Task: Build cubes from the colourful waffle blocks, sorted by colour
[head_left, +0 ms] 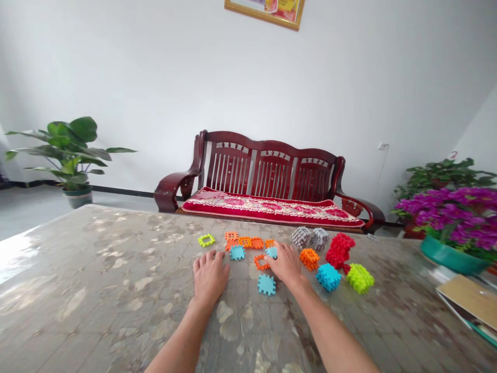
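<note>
My left hand (210, 274) lies palm down on the table with its fingers stretched out and holds nothing. A blue notched interlocking tile (237, 252) lies just right of its fingertips. My right hand (286, 263) has thumb and forefinger around another blue interlocking tile (271, 252); the fingers partly cover it. An orange frame tile (261, 262) lies by the right thumb, and a larger blue tile (266, 284) is nearer to me. Several orange tiles (245, 242) form a row behind. A lime-green frame tile (206, 240) sits beyond my left hand.
Right of my right hand stand grey (301, 237), orange (309, 258), red (340, 250), blue (328, 277) and lime-green (360, 278) clusters of joined tiles. A teal flower pot (454, 255) and a brown book (471, 300) are at the right edge. A wooden bench (272, 166) stands behind the table.
</note>
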A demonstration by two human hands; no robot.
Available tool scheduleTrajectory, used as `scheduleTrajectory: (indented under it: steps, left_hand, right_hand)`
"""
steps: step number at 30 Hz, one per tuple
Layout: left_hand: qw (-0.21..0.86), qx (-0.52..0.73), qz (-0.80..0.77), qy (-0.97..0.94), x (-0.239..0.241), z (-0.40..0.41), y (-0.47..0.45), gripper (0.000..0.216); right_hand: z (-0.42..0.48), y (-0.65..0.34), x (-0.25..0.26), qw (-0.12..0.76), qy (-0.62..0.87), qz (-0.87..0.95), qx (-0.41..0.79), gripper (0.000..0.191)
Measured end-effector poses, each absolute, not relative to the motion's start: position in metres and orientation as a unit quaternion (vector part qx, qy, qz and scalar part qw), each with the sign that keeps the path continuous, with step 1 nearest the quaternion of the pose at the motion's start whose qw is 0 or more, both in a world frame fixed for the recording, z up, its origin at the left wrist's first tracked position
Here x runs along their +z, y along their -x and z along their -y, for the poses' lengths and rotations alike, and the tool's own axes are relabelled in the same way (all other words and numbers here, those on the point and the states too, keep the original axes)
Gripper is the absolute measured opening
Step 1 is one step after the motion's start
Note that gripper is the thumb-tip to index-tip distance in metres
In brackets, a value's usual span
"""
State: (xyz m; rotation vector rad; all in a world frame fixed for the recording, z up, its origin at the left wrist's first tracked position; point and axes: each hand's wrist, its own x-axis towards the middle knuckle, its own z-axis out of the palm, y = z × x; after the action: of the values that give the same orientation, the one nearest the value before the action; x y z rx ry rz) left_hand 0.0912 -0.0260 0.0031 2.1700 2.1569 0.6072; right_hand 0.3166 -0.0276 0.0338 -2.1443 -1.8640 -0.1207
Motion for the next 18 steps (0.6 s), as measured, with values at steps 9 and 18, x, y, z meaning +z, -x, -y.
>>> scheduleTrajectory:
  steps: [9,18]
  left_hand:
    - [0.023,0.206,-0.686,-0.698,0.003,0.026,-0.092,0.04]
    - [0.02,0.206,-0.685,-0.699,0.004,0.026,-0.092,0.039]
  right_hand:
    - [0.026,-0.326,0.03,0.121,0.741,0.66,-0.027,0.029]
    - [0.011,-0.329,0.023,0.133,0.685,0.716,0.012,0.052]
